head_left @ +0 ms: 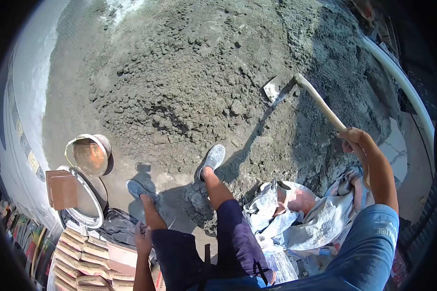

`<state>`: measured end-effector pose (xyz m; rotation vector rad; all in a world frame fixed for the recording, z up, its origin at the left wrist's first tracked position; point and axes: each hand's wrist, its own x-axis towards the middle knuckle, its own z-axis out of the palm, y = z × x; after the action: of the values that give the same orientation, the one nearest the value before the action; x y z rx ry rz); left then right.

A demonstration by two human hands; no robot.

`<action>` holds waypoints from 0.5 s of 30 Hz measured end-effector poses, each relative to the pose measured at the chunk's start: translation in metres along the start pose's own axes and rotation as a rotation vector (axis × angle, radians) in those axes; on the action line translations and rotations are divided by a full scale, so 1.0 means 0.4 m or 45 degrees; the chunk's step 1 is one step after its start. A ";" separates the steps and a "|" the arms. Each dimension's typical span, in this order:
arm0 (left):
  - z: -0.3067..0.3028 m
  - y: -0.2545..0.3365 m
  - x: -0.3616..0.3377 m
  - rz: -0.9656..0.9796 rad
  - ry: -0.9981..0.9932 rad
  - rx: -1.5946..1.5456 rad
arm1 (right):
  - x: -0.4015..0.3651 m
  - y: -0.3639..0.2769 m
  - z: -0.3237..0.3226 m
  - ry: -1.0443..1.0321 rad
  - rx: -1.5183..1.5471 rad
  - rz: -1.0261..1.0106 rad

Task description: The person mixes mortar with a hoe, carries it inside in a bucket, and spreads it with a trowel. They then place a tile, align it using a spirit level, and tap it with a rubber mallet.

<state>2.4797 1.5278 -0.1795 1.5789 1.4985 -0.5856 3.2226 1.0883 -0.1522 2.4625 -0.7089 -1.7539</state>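
Observation:
My right hand (353, 137) is wrapped around the wooden handle of a hoe (325, 107), out to the right of my body. The hoe's metal blade (272, 91) rests at the right side of a broad heap of grey, lumpy mortar mix (179, 92). Lower down, my left hand (142, 238) hangs beside my left thigh, its fingers loosely bent and apart with nothing visible in them. My feet, in grey shoes, stand at the near edge of the heap.
Two buckets (102, 140) (96, 213) lie at left, beside brown tiles (62, 190). Stacked cement bags (90, 262) fill the lower left. Crumpled sacks (320, 223) lie close to my right leg. A white pipe (403, 80) curves along the right side.

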 end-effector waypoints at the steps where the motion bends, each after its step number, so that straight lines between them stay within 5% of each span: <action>1: 0.030 0.041 0.002 -0.006 -0.020 -0.036 | 0.097 0.095 0.065 -0.124 0.366 0.090; 5: 0.183 0.304 -0.024 0.322 -0.254 -0.179 | 0.194 0.093 0.464 -0.280 1.138 -0.304; 7: 0.242 0.452 -0.051 0.546 -0.452 -0.184 | 0.179 -0.015 0.686 -0.153 1.356 -0.404; 9: 0.240 0.586 -0.076 0.921 -0.387 0.076 | 0.160 -0.106 0.886 0.033 1.457 -0.441; 11: 0.300 0.556 -0.076 0.890 -0.220 0.378 | 0.044 -0.192 1.031 0.120 1.595 -0.493; 13: 0.277 0.431 -0.076 0.687 -0.698 0.496 | -0.112 -0.197 1.155 0.076 1.508 -0.494; 15: 0.257 0.241 -0.136 0.535 -0.797 0.465 | -0.231 -0.140 1.304 0.081 1.481 -0.650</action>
<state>2.5856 1.4211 -0.1636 1.6977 0.5961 -1.0241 2.7463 1.2932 -0.2750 3.6776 -1.5374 -1.5909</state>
